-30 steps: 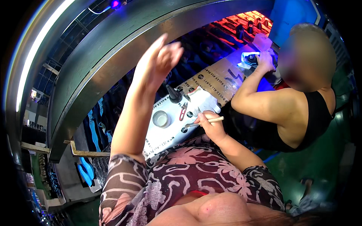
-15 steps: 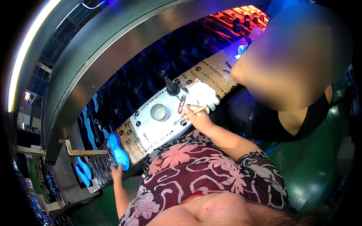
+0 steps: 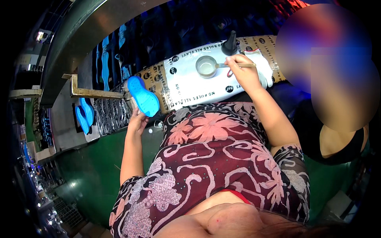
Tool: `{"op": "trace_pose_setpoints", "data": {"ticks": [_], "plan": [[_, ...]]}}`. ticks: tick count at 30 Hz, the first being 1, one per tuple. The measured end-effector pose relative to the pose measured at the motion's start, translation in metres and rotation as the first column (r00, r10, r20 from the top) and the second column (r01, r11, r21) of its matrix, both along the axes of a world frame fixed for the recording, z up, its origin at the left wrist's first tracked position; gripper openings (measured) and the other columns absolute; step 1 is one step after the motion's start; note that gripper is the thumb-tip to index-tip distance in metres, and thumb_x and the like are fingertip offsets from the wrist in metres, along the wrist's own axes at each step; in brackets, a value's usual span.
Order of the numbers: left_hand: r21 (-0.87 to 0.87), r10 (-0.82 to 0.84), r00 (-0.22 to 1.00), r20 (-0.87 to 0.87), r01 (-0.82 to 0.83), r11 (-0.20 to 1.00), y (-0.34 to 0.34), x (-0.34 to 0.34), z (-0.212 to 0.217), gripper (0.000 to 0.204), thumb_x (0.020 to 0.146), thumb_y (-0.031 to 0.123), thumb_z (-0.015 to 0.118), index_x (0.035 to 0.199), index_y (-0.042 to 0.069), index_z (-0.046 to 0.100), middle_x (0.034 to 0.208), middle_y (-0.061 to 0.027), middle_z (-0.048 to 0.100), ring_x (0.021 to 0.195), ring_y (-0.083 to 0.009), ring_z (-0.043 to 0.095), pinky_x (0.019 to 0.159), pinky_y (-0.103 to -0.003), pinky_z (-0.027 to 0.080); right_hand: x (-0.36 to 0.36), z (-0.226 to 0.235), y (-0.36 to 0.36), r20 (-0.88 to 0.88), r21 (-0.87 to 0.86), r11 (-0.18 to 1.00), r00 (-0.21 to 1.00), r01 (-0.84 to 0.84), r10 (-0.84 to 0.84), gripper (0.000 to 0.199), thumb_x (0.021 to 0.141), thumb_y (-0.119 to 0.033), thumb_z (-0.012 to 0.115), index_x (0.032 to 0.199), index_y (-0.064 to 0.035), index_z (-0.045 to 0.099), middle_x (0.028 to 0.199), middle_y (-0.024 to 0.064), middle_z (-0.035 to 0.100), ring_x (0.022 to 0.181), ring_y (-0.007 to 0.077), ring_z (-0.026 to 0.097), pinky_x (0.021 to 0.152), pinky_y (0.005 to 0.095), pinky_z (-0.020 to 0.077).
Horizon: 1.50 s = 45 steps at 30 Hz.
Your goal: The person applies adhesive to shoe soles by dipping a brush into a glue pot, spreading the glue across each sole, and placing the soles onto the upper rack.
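Paper-covered worktable (image 3: 190,85) spans twelve o'clock, a co-worker's dark top (image 3: 337,146) at three. At ten o'clock the left hand (image 3: 137,121) grips a blue shoe sole (image 3: 143,96). The right hand (image 3: 244,71) pinches a brush (image 3: 234,65), its tip at a glue cup (image 3: 206,66).

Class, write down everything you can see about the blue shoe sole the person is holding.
The blue shoe sole is bright blue and foot-shaped, with rounded ends; it looks like moulded foam or rubber, smooth and matte. The left hand grips its lower end with the fingers, holding it tilted, toe end up and to the left, in front of the paper-covered work surface. More blue soles lie further left. Nothing else touches it.
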<state>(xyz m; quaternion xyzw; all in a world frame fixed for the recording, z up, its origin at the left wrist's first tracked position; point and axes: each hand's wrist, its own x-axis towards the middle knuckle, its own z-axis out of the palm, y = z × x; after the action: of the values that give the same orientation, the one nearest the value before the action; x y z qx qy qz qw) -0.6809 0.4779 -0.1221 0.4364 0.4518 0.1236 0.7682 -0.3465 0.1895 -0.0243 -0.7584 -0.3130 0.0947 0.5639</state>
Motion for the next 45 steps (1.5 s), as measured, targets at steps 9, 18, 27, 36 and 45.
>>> {"op": "trace_pose_setpoints", "data": {"ticks": [9, 18, 27, 36, 45], "plan": [[-0.303, -0.069, 0.995, 0.075, 0.088, 0.949, -0.041, -0.014, 0.010, 0.042, 0.075, 0.012, 0.058, 0.115, 0.005, 0.049, 0.096, -0.0035, 0.059, 0.080, -0.0160, 0.058, 0.066, -0.029, 0.049, 0.008, -0.036, 0.060, 0.437, -0.204, 0.976, 0.885, -0.079, 0.163, 0.020, 0.076, -0.021, 0.064, 0.066, -0.0036, 0.063, 0.065, 0.0090, 0.061, 0.063, 0.0291, 0.058, 0.068, 0.0367, 0.0434], [-0.426, 0.012, 0.955, 0.297, 0.122, 0.897, -0.044, 0.018, 0.029, 0.039, 0.074, 0.015, 0.062, 0.110, 0.005, 0.049, 0.087, -0.0081, 0.060, 0.058, -0.0164, 0.055, 0.049, -0.028, 0.046, 0.004, -0.012, 0.051, 0.212, 0.046, 0.999, 0.977, -0.023, 0.013, 0.022, 0.079, -0.020, 0.064, 0.067, -0.0019, 0.064, 0.064, 0.0100, 0.060, 0.058, 0.0248, 0.057, 0.055, 0.0322, 0.0436], [-0.192, -0.067, 0.972, 0.227, 0.112, 0.975, -0.068, 0.025, 0.064, 0.033, 0.077, 0.016, 0.062, 0.105, 0.005, 0.048, 0.080, -0.0081, 0.058, 0.054, -0.0149, 0.051, 0.045, -0.025, 0.038, 0.005, -0.012, 0.040, 0.149, 0.037, 0.998, 0.988, 0.045, -0.050, 0.027, 0.081, -0.025, 0.062, 0.069, -0.0019, 0.066, 0.068, 0.0121, 0.064, 0.061, 0.0226, 0.060, 0.060, 0.0306, 0.0457], [0.613, -0.194, 0.958, 0.213, 0.023, 0.790, -0.092, 0.082, 0.120, 0.047, 0.081, 0.006, 0.056, 0.122, -0.003, 0.037, 0.107, -0.0135, 0.055, 0.087, -0.0176, 0.060, 0.071, -0.029, 0.052, -0.029, 0.029, 0.016, -0.274, 0.290, 0.956, 0.960, 0.032, 0.051, 0.035, 0.092, -0.029, 0.053, 0.077, 0.0007, 0.065, 0.076, 0.0060, 0.065, 0.066, 0.0106, 0.055, 0.063, 0.0236, 0.0452], [0.760, -0.255, 0.919, 0.301, -0.070, 0.646, -0.120, 0.107, 0.146, 0.043, 0.077, 0.000, 0.057, 0.116, -0.003, 0.041, 0.103, -0.0114, 0.057, 0.091, -0.0158, 0.058, 0.083, -0.028, 0.045, -0.085, 0.068, 0.011, 0.377, 0.151, 0.927, 0.886, -0.345, 0.268, 0.029, 0.090, -0.017, 0.051, 0.069, -0.0027, 0.065, 0.064, 0.0046, 0.061, 0.063, 0.0179, 0.055, 0.087, 0.0385, 0.0389]]}}
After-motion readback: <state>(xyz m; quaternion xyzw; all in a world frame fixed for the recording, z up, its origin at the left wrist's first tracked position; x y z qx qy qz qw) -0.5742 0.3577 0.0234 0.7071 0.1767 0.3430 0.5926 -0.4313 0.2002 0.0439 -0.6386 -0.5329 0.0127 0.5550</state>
